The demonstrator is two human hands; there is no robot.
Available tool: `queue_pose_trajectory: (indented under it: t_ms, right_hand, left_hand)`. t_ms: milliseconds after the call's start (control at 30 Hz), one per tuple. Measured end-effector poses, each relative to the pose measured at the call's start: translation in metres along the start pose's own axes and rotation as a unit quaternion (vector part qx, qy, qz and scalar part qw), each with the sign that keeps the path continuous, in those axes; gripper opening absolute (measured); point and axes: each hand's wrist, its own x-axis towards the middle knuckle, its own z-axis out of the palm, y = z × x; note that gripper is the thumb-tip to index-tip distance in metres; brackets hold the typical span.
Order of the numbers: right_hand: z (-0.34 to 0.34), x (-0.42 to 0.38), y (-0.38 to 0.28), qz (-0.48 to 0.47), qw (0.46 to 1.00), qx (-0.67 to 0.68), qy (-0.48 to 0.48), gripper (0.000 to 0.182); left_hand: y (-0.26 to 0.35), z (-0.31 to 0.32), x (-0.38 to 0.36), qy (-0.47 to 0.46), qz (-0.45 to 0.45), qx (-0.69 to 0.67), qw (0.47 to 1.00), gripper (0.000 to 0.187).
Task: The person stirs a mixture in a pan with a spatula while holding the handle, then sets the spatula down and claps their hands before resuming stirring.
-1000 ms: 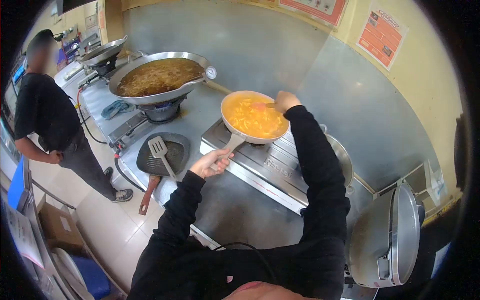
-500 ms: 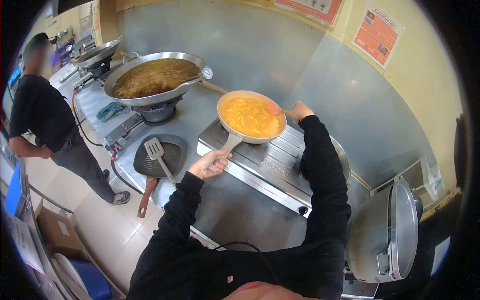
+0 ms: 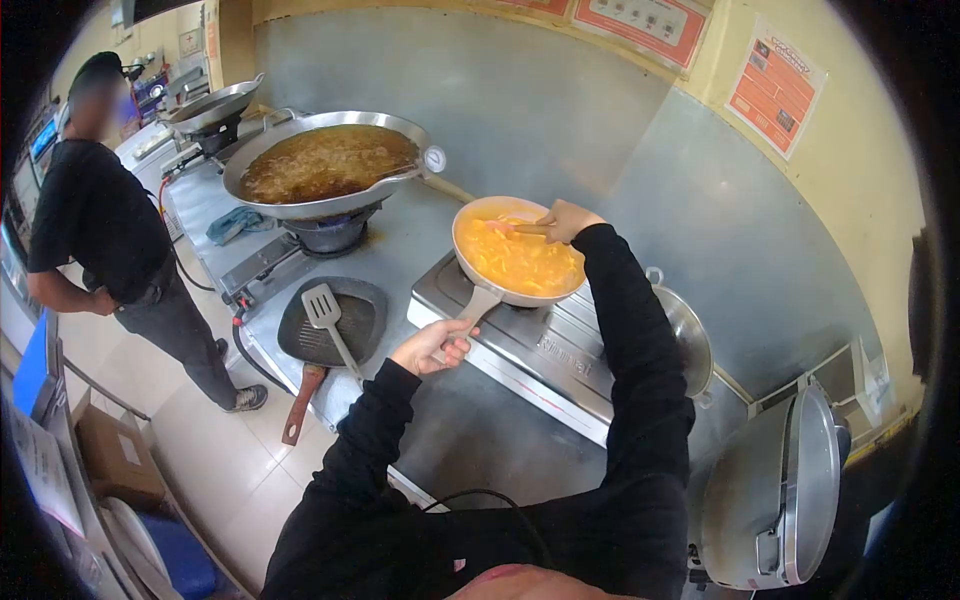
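Note:
My left hand (image 3: pixel 435 348) is wrapped round the pale handle of a frying pan (image 3: pixel 478 306). The pan rests over a portable gas stove (image 3: pixel 570 350) and holds a yellow-orange, egg-like mixture (image 3: pixel 520 265) with soft curds. Above the pan's far right rim, my right hand (image 3: pixel 572 219) grips a spatula (image 3: pixel 531 229) by its wooden handle. The pinkish spatula head lies in the mixture toward the pan's far left side, partly hidden there.
Left of the stove stand a large wok (image 3: pixel 238 185) of bubbling brown oil and a square grill pan (image 3: pixel 362 318) with a slotted turner (image 3: pixel 322 306) on it. A steel pot (image 3: pixel 685 335) and a large lidded pot (image 3: pixel 745 500) are at right. A person (image 3: pixel 105 215) stands at far left.
My right hand has moved left and inward over the pan, carrying the spatula head from the right side toward the far left. My left hand still holds the handle. The view has shifted slightly.

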Motion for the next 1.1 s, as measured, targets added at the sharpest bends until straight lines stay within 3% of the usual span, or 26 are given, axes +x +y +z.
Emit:
queue_pose_trajectory:
  t_ms: [67, 167, 467, 533, 633, 800, 933, 1100]
  right_hand:
    - [-0.017, -0.017, -0.034, -0.052, 0.996, -0.063, -0.027, 0.048]
    - [-0.028, -0.041, -0.056, -0.086, 0.992, -0.078, -0.039, 0.043]
    - [-0.029, -0.132, -0.089, -0.082, 0.978, -0.193, 0.013, 0.011]
    - [-0.015, -0.129, -0.081, -0.084, 0.977, -0.192, 0.038, 0.005]
    - [-0.01, -0.114, -0.081, -0.042, 0.975, -0.218, 0.017, 0.01]
    - [0.013, -0.072, -0.071, -0.019, 0.971, -0.214, 0.108, 0.015]
    - [0.025, -0.039, -0.059, 0.035, 0.97, -0.206, 0.123, 0.02]
    - [0.0, -0.037, -0.012, 0.049, 0.985, -0.112, 0.124, 0.018]
  left_hand:
    - [0.0, 0.001, -0.001, -0.006, 0.001, -0.004, 1.0, 0.022]
    - [0.0, -0.002, 0.0, -0.024, 0.005, -0.007, 1.0, 0.022]
    - [-0.001, -0.002, -0.001, -0.03, 0.006, -0.033, 0.999, 0.023]
    - [-0.003, -0.001, -0.002, -0.028, 0.005, -0.037, 0.999, 0.022]
    - [-0.004, -0.001, -0.002, -0.033, 0.004, -0.044, 0.998, 0.022]
    - [-0.002, -0.001, -0.001, -0.028, 0.014, -0.032, 0.999, 0.024]
    - [-0.002, 0.001, -0.004, -0.027, 0.017, -0.029, 0.999, 0.026]
    - [-0.002, 0.002, -0.004, -0.016, 0.01, -0.031, 0.999, 0.026]
